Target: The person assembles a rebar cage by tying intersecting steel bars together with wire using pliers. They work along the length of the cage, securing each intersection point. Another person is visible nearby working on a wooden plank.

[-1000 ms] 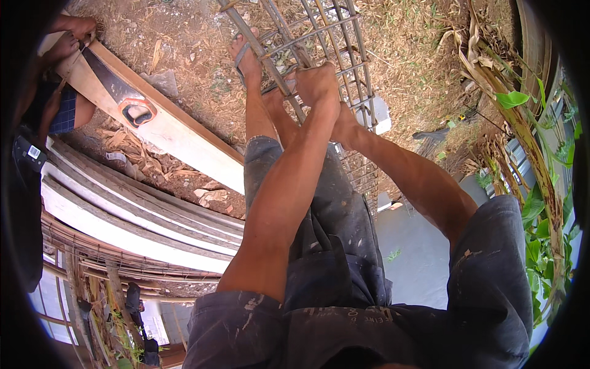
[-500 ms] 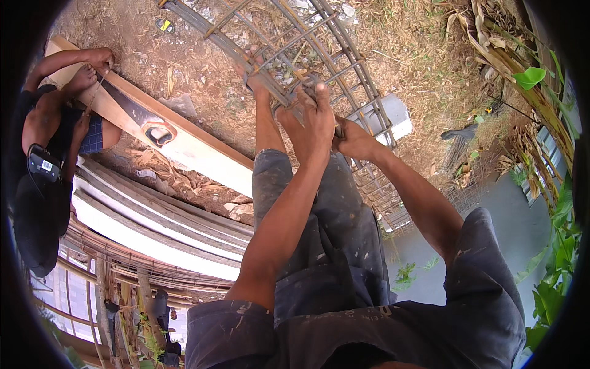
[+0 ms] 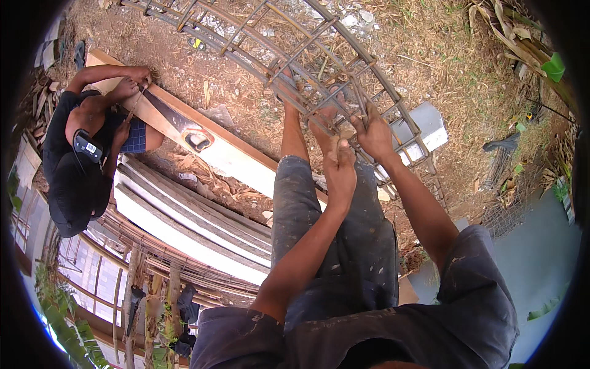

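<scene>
A long cage of steel rebar [image 3: 313,37], with square stirrups round its bars, runs in front of me from upper left to lower right. My right hand [image 3: 375,136] is closed at the cage round a dark metal tool [image 3: 359,95] with two thin arms, which looks like pincers. My left hand [image 3: 341,178] is closed at the cage's near edge, thumb up, just left of and below my right hand. Its fingers hide what is between them. My bare feet show beneath the bars.
At the left another person [image 3: 80,160] bends over a long wooden board [image 3: 233,147], with a handsaw [image 3: 196,139] lying on it. Stacked planks [image 3: 190,215] lie nearer. A pale block [image 3: 424,129] sits right of the cage, and wire mesh [image 3: 504,218] lies farther right.
The view has swung, shifting the scene to the right. My left hand has drawn back toward me, and my right hand has moved up onto the cage with the dark tool.
</scene>
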{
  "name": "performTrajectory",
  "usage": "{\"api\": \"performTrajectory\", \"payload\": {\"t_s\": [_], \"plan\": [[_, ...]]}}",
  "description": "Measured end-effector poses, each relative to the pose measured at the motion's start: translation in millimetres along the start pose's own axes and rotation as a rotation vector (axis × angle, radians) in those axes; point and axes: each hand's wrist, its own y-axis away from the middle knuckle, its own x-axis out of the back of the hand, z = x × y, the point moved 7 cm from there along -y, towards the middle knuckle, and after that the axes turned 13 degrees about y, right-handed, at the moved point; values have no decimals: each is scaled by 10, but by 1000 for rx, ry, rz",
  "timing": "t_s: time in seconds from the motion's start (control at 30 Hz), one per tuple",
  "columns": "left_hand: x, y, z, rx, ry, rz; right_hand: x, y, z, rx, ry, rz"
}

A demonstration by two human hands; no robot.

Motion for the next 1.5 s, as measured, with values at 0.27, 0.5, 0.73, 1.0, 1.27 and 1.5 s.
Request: {"api": "performTrajectory", "payload": {"t_s": [0.27,0.5,0.73,1.0,1.27,1.5], "plan": [[-126,-156,200,244,254,-129,-181,2,128,196,114,452],[-182,-1025,734,-88,335,-19,556,185,-539,83,-768,-341],[26,-2227,1258,-471,-639,32,1633,-624,-1438,226,256,396],[-86,-2830,1457,-319,-1015,-27,1328,-1657,-2175,480,506,297],[143,-2603,1847,-152,-995,84,1154,-1728,-2289,-20,-56,126],[286,-2706,1896,3,-541,-136,763,-1668,-2177,-179,-931,-61]]}}
